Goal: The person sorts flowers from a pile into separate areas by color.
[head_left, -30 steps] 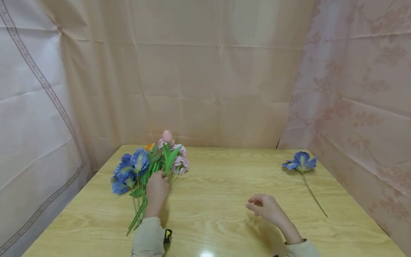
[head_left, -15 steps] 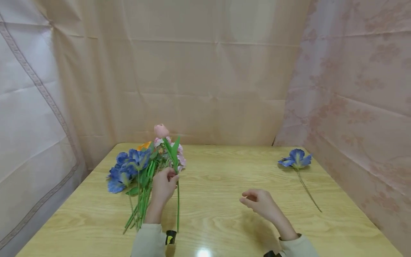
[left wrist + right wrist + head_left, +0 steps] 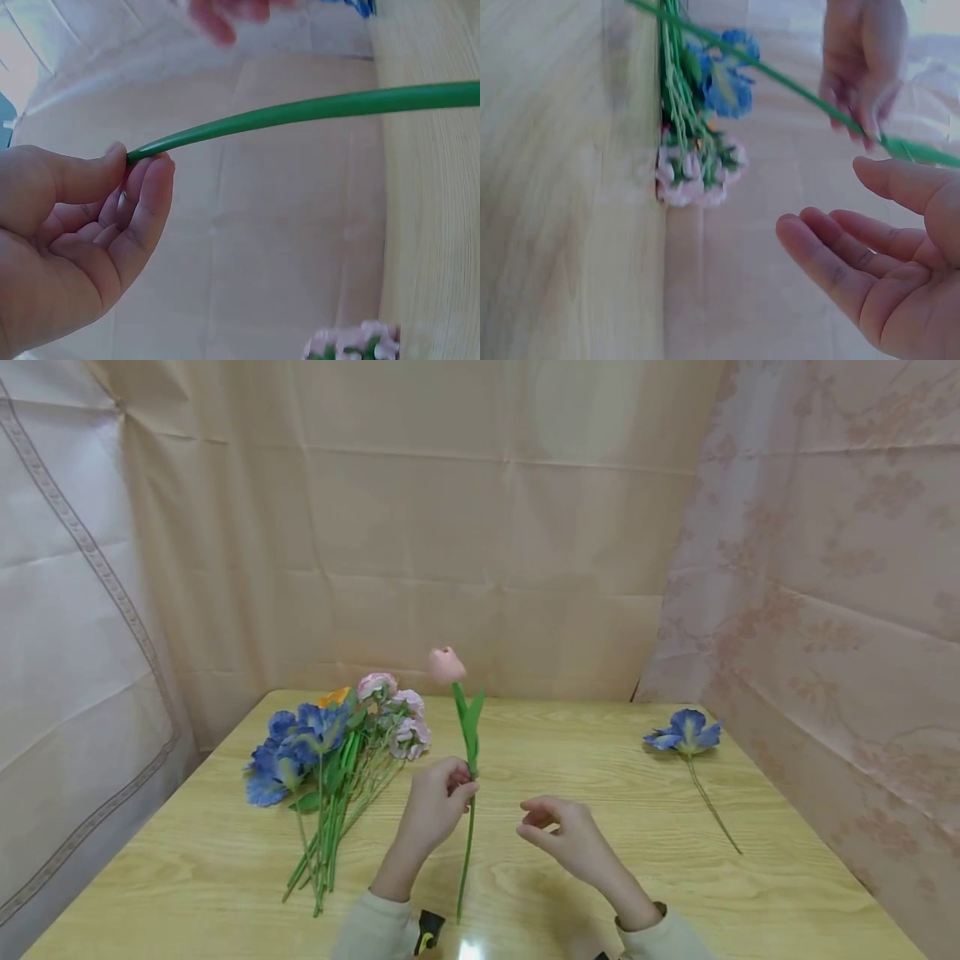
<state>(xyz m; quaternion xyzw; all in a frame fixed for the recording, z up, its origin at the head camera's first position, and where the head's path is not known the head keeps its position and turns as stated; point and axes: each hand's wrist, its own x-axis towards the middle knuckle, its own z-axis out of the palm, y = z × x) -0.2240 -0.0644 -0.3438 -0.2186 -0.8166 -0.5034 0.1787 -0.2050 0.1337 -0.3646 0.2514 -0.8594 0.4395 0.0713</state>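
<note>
Near the table's middle my left hand [image 3: 435, 802] pinches a pink tulip [image 3: 447, 666] by its green stem, just below the leaves. The tulip stands nearly upright, its stem [image 3: 300, 111] running out from between thumb and fingertips in the left wrist view. To its right is my right hand [image 3: 566, 835], thumb and fingers apart and holding nothing. In the right wrist view this hand [image 3: 885, 255] is close to the tulip's stem [image 3: 780, 81]. On the left lies a bunch of flowers with blue irises [image 3: 292, 747], pale pink blooms [image 3: 410, 737] and an orange one [image 3: 333, 697].
A single blue iris [image 3: 686, 732] lies at the table's right side, its thin stem toward the front. The wooden table [image 3: 570, 752] is bordered by a beige cloth [image 3: 480, 568] behind and cloths at both sides.
My left hand has drawn the pink tulip out of the bunch and carried it right to the middle. My right hand has shifted a little to the left.
</note>
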